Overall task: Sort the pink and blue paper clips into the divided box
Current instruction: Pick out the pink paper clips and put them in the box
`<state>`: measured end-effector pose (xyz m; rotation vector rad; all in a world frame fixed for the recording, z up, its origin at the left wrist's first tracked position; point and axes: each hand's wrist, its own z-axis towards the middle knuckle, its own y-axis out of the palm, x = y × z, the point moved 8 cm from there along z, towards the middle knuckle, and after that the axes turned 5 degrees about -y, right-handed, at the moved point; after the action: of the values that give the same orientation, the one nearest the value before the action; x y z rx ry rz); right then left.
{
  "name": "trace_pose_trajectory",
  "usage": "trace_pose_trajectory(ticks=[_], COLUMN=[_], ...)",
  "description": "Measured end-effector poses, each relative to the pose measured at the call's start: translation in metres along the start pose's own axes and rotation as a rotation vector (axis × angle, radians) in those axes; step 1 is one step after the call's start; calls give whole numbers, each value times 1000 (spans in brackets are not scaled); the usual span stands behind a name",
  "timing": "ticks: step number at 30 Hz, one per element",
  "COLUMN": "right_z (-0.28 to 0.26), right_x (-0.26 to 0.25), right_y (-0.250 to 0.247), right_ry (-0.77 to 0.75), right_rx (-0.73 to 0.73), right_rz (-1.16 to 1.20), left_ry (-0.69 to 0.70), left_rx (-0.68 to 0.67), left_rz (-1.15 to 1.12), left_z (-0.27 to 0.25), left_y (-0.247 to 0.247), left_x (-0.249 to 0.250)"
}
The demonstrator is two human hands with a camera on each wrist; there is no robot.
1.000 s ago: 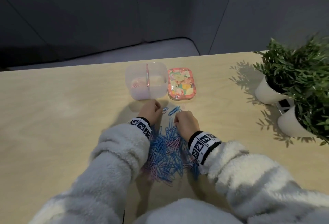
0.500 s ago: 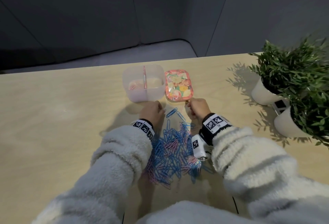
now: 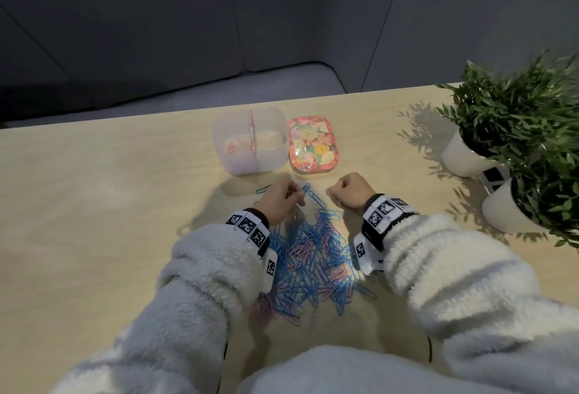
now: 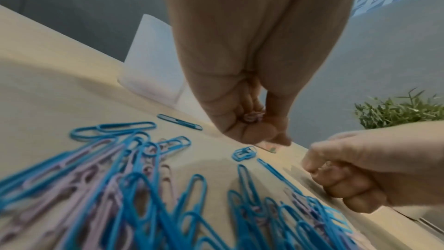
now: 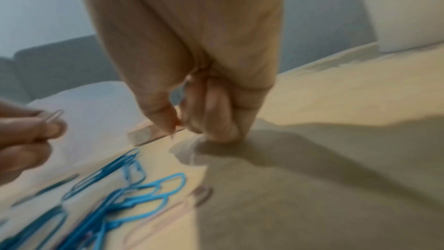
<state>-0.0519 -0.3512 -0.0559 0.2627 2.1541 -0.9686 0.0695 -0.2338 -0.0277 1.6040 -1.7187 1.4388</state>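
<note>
A heap of blue and pink paper clips (image 3: 310, 259) lies on the wooden table between my wrists. Beyond it stands the clear divided box (image 3: 266, 162), with a few pink clips (image 3: 232, 147) in its left compartment. My left hand (image 3: 282, 198) hovers at the heap's far edge, fingers curled round pink clips (image 4: 252, 116) in the palm. In the right wrist view one pale clip (image 5: 54, 116) sticks out of its fingertips. My right hand (image 3: 349, 190) is a curled fist just right of the heap, below the lid. A bit of blue (image 5: 177, 92) shows between its thumb and fingers.
The box's floral lid (image 3: 313, 144) lies flat right of the box. Two potted plants in white pots (image 3: 463, 155) (image 3: 513, 209) stand at the table's right. A few single blue clips (image 3: 315, 198) lie between the heap and the box.
My right hand has left the heap and moved forward and right, to just below the lid. The left hand has stayed near the heap's far edge.
</note>
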Motion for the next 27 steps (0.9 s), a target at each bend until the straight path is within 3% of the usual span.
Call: trace_pose_trajectory(ticks=[5,8,13,18,24,27], right_z=[-24,-29,-30,-40,-29,-35], right_x=[24,26,18,-3,0,9], right_y=[-11,-7,0,6,-14,-20], right_ry=[53,42,-130,-269,-184,-211], right_rx=[-12,-34,-25,-34,92,35], right_rz=[591,678,307,-362,-201,-213], left_ry=[-63,-113,-14,112,216,217], left_rx=[-91,-126,-30,-44,-45,-35], left_rz=[-117,-83,153,457,643,669], left_z=[1,4,5,1,-1,0], left_y=[18,28,25,31,36,33], left_x=[7,3,3,8,16,12])
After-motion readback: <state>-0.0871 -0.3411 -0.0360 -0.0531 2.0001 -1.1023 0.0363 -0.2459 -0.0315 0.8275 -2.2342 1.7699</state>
